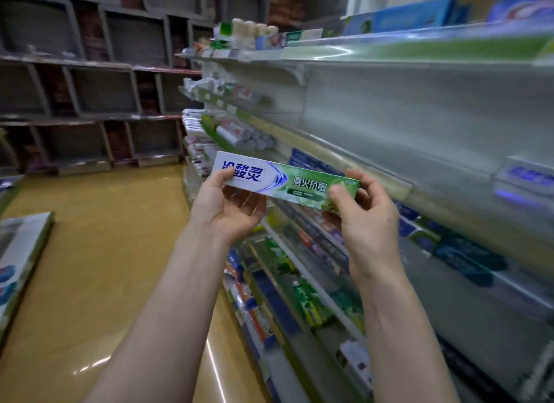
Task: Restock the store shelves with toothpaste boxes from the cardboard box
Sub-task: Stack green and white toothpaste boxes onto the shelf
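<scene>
A long white and green toothpaste box (278,179) is held level in front of the store shelves (374,150), printed face toward me. My left hand (230,206) grips its white left end from below, thumb on the front. My right hand (365,215) pinches its green right end, thumb on the front and fingers behind. The box hovers at the height of a shelf edge with a yellowish rail (344,159). No cardboard box is in view.
Lower shelves (299,270) on the right hold several rows of toothpaste boxes. Blue boxes (410,15) lie on the top shelf. A dark empty rack (90,81) lines the far wall. The glossy yellow floor (105,237) stretches left, with a display edge (21,252) at far left.
</scene>
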`<state>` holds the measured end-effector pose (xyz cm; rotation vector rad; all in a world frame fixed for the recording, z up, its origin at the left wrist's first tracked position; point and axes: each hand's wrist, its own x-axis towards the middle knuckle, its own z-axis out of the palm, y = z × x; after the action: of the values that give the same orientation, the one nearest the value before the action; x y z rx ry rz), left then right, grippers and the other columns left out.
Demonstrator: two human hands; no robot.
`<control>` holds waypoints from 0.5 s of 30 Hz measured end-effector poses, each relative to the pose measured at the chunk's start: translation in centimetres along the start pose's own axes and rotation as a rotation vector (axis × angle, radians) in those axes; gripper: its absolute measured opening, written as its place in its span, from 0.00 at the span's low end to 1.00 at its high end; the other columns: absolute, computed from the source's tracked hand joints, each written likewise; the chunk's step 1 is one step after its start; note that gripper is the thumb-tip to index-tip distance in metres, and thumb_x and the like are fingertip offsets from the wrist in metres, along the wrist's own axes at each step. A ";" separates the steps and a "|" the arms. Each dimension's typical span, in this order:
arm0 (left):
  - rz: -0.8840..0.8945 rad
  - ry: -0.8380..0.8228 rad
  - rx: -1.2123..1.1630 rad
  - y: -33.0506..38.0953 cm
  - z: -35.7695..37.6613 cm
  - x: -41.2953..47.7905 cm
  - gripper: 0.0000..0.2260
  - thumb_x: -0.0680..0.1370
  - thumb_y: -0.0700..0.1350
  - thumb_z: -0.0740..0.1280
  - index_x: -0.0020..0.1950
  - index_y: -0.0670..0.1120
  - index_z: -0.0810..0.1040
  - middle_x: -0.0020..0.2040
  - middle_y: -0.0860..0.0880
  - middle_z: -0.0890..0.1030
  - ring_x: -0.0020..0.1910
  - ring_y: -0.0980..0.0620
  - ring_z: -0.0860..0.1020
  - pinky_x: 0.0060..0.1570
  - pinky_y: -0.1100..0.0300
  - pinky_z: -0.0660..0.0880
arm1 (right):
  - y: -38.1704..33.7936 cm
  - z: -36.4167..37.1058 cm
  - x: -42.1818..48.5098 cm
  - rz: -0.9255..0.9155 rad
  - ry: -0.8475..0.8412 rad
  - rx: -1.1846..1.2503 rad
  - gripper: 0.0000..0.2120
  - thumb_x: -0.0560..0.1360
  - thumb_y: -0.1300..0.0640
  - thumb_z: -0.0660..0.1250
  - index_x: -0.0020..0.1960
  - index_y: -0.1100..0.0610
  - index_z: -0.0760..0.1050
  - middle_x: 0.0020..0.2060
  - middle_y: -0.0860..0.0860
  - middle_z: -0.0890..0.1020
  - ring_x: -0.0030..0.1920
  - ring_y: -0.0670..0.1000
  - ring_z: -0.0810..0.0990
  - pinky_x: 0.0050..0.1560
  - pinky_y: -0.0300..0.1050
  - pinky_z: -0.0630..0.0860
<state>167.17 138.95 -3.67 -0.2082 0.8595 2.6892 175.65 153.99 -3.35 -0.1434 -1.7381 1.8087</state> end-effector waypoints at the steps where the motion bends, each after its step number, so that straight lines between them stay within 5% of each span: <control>1: -0.016 -0.028 0.017 -1.0 1.5 0.3 0.05 0.76 0.46 0.64 0.42 0.45 0.74 0.42 0.47 0.79 0.41 0.49 0.76 0.43 0.57 0.72 | -0.6 -1.4 0.4 -0.026 0.027 -0.005 0.10 0.76 0.59 0.68 0.52 0.46 0.75 0.43 0.51 0.79 0.43 0.51 0.78 0.51 0.61 0.79; 5: -0.074 -0.113 0.101 -4.8 6.7 1.0 0.06 0.76 0.45 0.63 0.42 0.45 0.73 0.39 0.47 0.78 0.37 0.49 0.75 0.40 0.57 0.71 | -2.4 -6.5 1.4 -0.114 0.135 -0.017 0.10 0.76 0.62 0.68 0.54 0.50 0.75 0.37 0.47 0.76 0.38 0.46 0.75 0.46 0.56 0.79; 10: -0.122 -0.200 0.195 -8.2 12.0 1.6 0.06 0.76 0.46 0.62 0.43 0.44 0.73 0.39 0.46 0.78 0.37 0.49 0.76 0.38 0.58 0.71 | -3.6 -10.8 2.3 -0.203 0.267 -0.092 0.10 0.74 0.59 0.71 0.50 0.45 0.76 0.40 0.50 0.77 0.48 0.60 0.79 0.52 0.61 0.78; 15: -0.183 -0.304 0.291 -11.5 16.9 2.8 0.06 0.76 0.45 0.62 0.50 0.44 0.71 0.41 0.45 0.77 0.37 0.48 0.76 0.37 0.57 0.71 | -5.0 -14.9 3.0 -0.230 0.389 -0.134 0.10 0.73 0.62 0.71 0.46 0.48 0.75 0.33 0.46 0.70 0.35 0.46 0.70 0.46 0.58 0.78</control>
<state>167.65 158.42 3.14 0.1751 1.0596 2.3126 182.15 168.13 0.41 -0.3148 -1.5261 1.3926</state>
